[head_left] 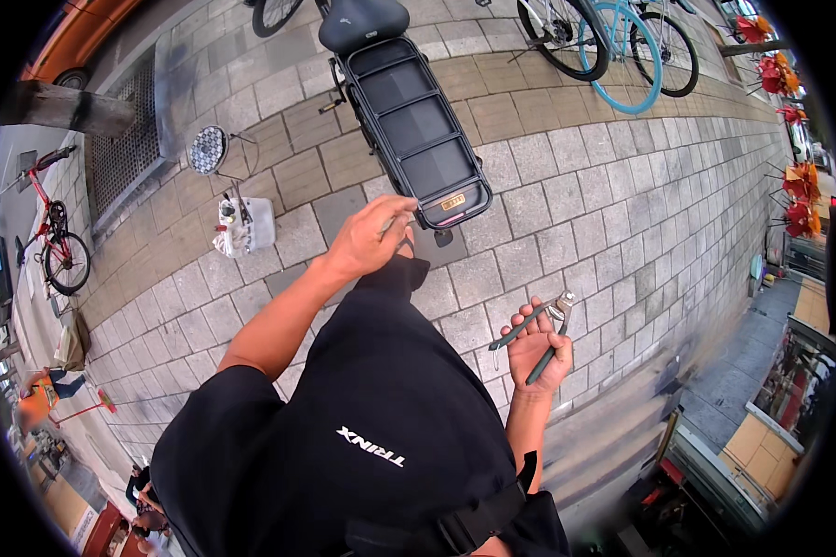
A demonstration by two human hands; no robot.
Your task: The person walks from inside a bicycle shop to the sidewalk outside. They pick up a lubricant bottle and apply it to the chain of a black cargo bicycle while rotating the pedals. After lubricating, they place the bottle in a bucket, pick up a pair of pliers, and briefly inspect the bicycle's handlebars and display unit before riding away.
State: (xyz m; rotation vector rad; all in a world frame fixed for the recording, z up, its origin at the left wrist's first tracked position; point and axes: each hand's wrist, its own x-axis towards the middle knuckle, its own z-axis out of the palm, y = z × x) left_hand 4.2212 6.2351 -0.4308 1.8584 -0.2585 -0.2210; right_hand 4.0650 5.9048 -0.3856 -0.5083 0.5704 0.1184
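Note:
In my right hand point(535, 360) lies a pair of cable cutters point(559, 306) with dark green handles spread apart and a silver head pointing away from me. My palm is turned up and the fingers curl around the handles. My left hand point(370, 234) is closed beside the rear end of a black bicycle rack point(416, 123). A thin, greyish thing shows at its fingers, too small to name. Beyond the rack is the black saddle point(362, 20) of the same bicycle. Its rear wheel is mostly hidden under the rack.
To the left stand a small round stool point(208, 149) and a whitish container point(247, 227) with tools. A red bicycle point(58, 223) is at the far left, near a tree trunk point(70, 109). A blue-wheeled bicycle point(655, 79) stands at the upper right. A person in orange point(39, 401) is at the lower left.

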